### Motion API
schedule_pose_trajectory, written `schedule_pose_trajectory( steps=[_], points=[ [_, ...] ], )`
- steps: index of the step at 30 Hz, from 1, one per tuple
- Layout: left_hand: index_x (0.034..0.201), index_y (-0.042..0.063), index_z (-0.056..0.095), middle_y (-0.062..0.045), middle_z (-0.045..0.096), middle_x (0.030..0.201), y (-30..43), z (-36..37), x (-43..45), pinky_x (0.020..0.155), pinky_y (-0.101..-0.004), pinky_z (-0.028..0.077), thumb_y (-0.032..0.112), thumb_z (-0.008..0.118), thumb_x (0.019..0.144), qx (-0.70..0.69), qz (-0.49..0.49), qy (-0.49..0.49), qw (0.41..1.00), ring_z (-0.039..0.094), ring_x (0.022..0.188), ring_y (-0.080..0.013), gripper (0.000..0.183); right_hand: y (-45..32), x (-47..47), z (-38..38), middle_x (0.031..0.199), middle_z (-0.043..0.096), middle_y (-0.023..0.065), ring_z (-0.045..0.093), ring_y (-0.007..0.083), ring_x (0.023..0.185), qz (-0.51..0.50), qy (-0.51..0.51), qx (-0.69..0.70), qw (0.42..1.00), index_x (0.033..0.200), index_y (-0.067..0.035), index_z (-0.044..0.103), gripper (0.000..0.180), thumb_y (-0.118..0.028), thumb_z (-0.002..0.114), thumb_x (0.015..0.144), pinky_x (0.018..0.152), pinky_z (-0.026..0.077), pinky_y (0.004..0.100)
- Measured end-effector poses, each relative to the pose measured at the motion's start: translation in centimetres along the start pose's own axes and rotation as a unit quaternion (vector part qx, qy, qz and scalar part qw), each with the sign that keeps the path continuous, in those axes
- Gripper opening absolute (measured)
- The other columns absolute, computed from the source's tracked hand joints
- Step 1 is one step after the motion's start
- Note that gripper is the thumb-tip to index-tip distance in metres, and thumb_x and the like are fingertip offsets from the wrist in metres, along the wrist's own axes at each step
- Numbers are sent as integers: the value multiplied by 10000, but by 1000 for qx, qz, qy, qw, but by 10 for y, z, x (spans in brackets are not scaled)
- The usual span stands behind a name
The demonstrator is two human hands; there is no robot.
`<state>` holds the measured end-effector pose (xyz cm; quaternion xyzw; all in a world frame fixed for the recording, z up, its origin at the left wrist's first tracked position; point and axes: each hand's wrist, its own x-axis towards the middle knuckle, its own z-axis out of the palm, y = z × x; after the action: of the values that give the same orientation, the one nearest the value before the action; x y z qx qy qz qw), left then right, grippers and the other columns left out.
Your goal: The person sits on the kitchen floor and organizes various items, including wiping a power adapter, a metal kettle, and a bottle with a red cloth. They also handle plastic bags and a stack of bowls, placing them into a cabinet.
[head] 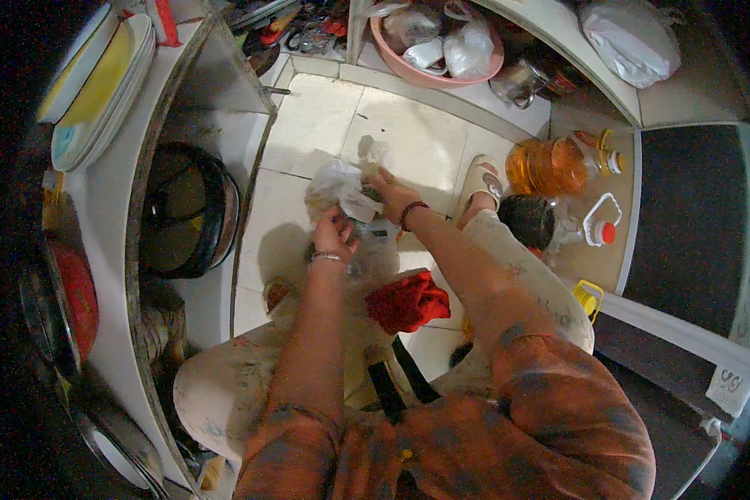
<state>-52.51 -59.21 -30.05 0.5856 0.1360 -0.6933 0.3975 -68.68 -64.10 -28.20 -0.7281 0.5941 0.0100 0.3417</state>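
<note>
A translucent white plastic bag (337, 187) hangs in front of me above the tiled floor. My left hand (335, 235) grips its lower edge with curled fingers. My right hand (392, 195) is at the bag's right side, fingers extended; whether it holds part of the bag cannot be told. Just beyond those fingertips is a small pale, crumpled thing (377, 152), too blurred to name. Below my hands lies another clear plastic bag (375, 250), its contents unclear. A red cloth (409, 301) is nearer my body, between my knees.
A cabinet shelf on the left holds stacked plates (109, 94) and, lower, a dark round pan (187, 209). Ahead stands a pink basin (437, 69) with bagged items. Oil bottles (547, 167) and a dark-filled jug (528, 222) stand right, beside my slippered foot (482, 181).
</note>
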Motion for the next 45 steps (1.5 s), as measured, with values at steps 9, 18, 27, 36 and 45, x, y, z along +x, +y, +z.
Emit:
schedule_pose_trajectory(
  steps=[9, 18, 27, 36, 45],
  points=[
    [1221, 187, 428, -8, 460, 1229, -3, -9, 10, 909, -513, 244, 400, 523, 797, 20, 1, -32, 999, 404, 1139, -193, 484, 20, -6, 7, 1198, 441, 116, 497, 328, 1048, 92, -34, -127, 987, 1117, -159, 514, 361, -150, 572, 761, 852, 442, 400],
    [1213, 162, 431, -12, 481, 1203, -13, -5, 9, 916, -515, 248, 446, 546, 779, 100, -2, -73, 992, 438, 1102, -186, 532, 42, -16, -53, 804, 603, 107, 581, 235, 792, -131, -90, -21, 987, 950, -63, 546, 223, -192, 560, 770, 706, 454, 329],
    [1163, 124, 454, -69, 478, 1193, -3, 50, -80, 893, -537, 377, 373, 546, 830, -14, -93, -438, 894, 459, 1099, -232, 426, 3, -75, -155, 951, 551, 38, 547, 181, 854, 107, -140, 425, 888, 1006, -96, 533, 318, -313, 577, 778, 626, 498, 336],
    [1164, 118, 469, -40, 523, 1148, -3, 84, -105, 895, -468, 424, 305, 508, 872, 50, 104, -414, 903, 511, 1051, -214, 349, -50, -134, -181, 1207, 455, 97, 458, 229, 1089, -67, 14, 296, 953, 1285, -105, 390, 616, -370, 632, 784, 895, 402, 354],
    [1173, 78, 457, -66, 528, 1107, 8, 87, -146, 795, -405, 479, 357, 551, 855, 68, 107, -390, 912, 537, 973, -221, 434, -35, -118, -184, 949, 557, -21, 507, 87, 853, -126, -17, 306, 943, 1082, -99, 526, 275, -179, 608, 831, 745, 440, 249]
  ],
)
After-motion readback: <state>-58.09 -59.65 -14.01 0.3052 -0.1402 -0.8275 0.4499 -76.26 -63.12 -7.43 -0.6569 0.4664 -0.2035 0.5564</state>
